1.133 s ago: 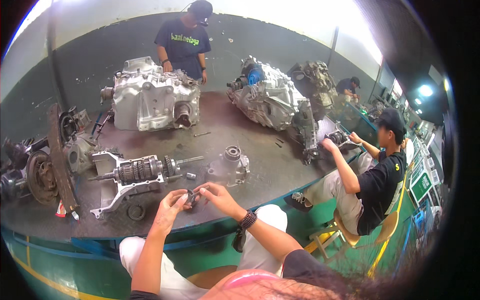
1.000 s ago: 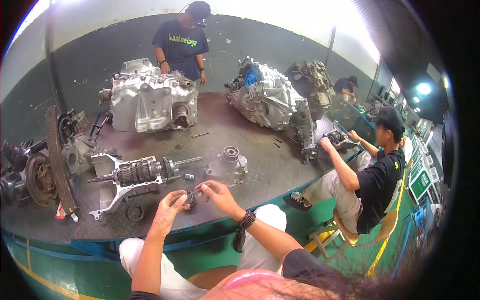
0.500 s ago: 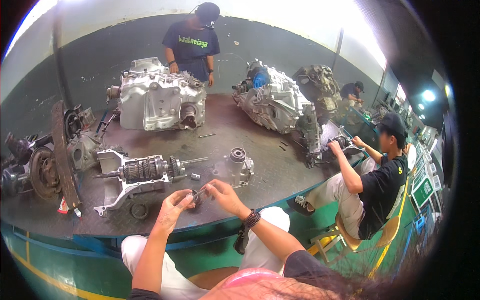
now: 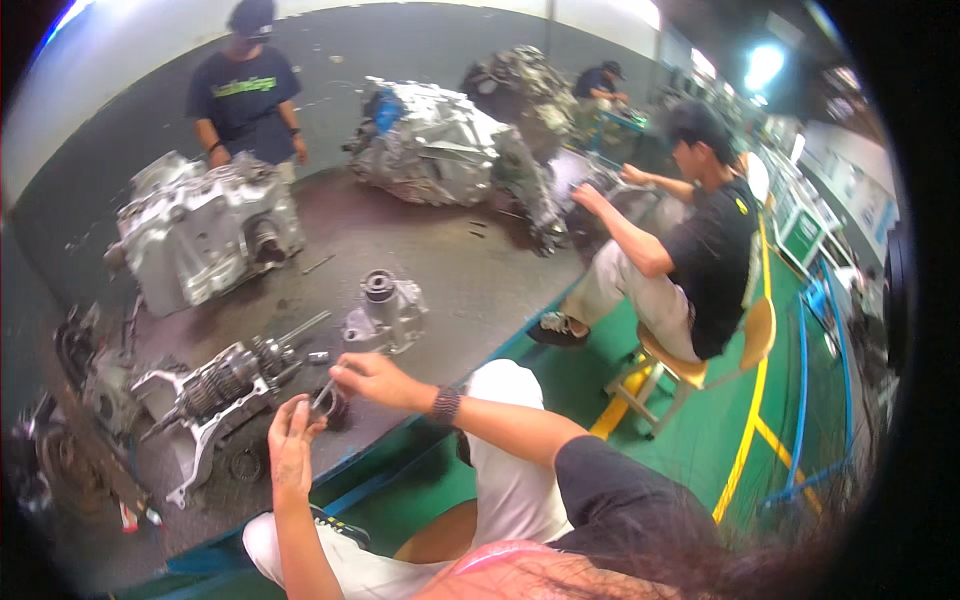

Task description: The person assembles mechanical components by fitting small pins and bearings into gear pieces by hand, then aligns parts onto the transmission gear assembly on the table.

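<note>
My left hand (image 4: 291, 448) is raised over the bench's near edge, its fingers and thumb closed on a small thin metal piece (image 4: 323, 397). From the right, my right hand (image 4: 383, 382) pinches the upper end of the same piece; its exact kind is too small to make out. A dark round ring (image 4: 339, 412) shows just behind the fingers; whether it is held or lies on the bench, I cannot tell. Left of my hands lies an open gearbox housing with a gear shaft (image 4: 218, 386). Beyond them are a short metal cylinder (image 4: 318, 357) and an upright cast housing (image 4: 388, 318).
A large silver gearbox (image 4: 205, 235) stands at the far left of the bench, another (image 4: 425, 150) farther back. A toothed ring (image 4: 247, 464) lies near the front edge. One person (image 4: 245, 105) stands behind the bench; another (image 4: 700, 240) sits working at the right.
The view has swung to the right, so the bench and its parts sit farther left and tilted. Both hands still hold the small piece, close together.
</note>
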`<state>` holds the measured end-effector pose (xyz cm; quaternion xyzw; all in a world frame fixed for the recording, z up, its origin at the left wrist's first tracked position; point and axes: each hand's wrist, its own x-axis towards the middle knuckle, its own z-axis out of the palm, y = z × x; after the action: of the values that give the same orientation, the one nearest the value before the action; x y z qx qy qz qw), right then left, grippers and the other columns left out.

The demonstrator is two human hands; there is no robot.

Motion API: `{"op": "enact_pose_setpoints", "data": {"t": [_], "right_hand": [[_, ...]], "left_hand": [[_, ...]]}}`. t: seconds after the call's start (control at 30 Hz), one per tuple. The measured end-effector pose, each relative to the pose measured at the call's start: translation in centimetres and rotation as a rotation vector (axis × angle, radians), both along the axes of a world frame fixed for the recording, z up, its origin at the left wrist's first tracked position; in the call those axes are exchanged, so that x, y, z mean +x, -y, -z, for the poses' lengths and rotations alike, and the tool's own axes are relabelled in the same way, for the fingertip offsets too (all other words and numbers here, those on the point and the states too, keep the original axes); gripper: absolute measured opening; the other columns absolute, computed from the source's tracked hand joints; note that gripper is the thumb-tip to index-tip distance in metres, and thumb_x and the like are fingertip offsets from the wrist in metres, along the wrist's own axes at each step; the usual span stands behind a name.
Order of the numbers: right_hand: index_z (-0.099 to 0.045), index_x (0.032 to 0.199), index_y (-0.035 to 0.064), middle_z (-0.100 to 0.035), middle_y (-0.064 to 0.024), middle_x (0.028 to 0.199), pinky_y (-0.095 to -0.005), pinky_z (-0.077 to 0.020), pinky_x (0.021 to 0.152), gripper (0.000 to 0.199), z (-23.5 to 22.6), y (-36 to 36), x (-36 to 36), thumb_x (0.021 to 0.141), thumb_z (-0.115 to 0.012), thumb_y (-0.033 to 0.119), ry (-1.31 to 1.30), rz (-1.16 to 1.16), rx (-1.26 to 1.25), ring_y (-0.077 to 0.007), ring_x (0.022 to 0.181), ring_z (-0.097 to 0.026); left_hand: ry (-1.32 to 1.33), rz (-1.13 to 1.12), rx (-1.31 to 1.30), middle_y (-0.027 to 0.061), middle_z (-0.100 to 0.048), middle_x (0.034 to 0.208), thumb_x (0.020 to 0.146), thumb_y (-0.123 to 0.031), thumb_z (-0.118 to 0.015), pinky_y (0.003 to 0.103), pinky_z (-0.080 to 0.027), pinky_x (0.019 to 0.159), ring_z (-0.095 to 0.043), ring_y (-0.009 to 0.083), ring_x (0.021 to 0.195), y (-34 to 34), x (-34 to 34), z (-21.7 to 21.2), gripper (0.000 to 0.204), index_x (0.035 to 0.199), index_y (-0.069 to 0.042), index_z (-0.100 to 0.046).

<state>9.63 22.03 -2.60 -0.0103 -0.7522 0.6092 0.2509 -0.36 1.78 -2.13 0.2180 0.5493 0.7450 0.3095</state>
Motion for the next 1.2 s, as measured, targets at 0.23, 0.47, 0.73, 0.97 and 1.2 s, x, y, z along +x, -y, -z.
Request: {"op": "enact_pose_setpoints", "data": {"t": [0.23,0.47,0.73,0.97,1.2], "right_hand": [[-0.065,0.096,0.0014,-0.072,-0.0125,0.079,-0.0379,-0.0541,0.071,0.037,-0.4,-0.1,0.7,0.107,-0.057,0.036,0.042,0.058,0.277,-0.0234,0.075,-0.070],[-0.068,0.095,0.0019,-0.070,-0.0201,0.081,-0.0473,-0.0517,0.069,0.038,-1.0,-0.1,1.7,0.102,-0.061,0.039,-0.028,0.090,0.220,-0.0400,0.077,-0.068],[-0.068,0.095,0.0028,-0.071,-0.0173,0.081,-0.0426,-0.0530,0.069,0.031,-1.3,0.3,1.7,0.102,-0.063,0.033,-0.034,0.124,0.362,-0.0335,0.076,-0.070],[-0.069,0.097,0.0017,-0.069,-0.0200,0.088,-0.0440,-0.0530,0.072,0.030,-1.5,0.2,2.4,0.098,-0.066,0.031,-0.029,0.294,0.530,-0.0388,0.082,-0.068],[-0.070,0.097,0.0010,-0.070,-0.0138,0.087,-0.0357,-0.0525,0.068,0.022,-1.5,1.1,1.6,0.095,-0.074,0.023,-0.011,0.277,0.431,-0.0252,0.075,-0.067]], "left_hand": [[0.059,0.004,-0.047,0.0028,-0.063,0.106,0.105,-0.027,-0.064,0.026,-0.050,0.078,-0.061,0.0118,0.083,-0.1,0.2,0.5,0.034,0.129,-0.004,-0.059],[0.001,0.040,-0.061,0.0036,-0.061,0.108,0.105,-0.023,-0.064,0.028,-0.050,0.083,-0.061,0.0128,0.087,0.4,0.7,0.0,0.031,0.128,-0.003,-0.059],[0.010,0.079,-0.045,0.0059,-0.061,0.108,0.103,-0.024,-0.065,0.029,-0.050,0.082,-0.061,0.0147,0.088,0.5,0.8,-0.2,0.032,0.126,-0.001,-0.061],[0.091,0.141,-0.026,0.0069,-0.066,0.110,0.101,-0.018,-0.065,0.030,-0.051,0.083,-0.066,0.0180,0.090,-0.4,0.8,0.8,0.032,0.128,-0.002,-0.063],[0.237,0.116,0.011,0.0064,-0.063,0.114,0.094,-0.022,-0.075,0.032,-0.051,0.090,-0.063,0.0166,0.099,-0.8,1.1,2.4,0.047,0.134,-0.004,-0.058]]}}
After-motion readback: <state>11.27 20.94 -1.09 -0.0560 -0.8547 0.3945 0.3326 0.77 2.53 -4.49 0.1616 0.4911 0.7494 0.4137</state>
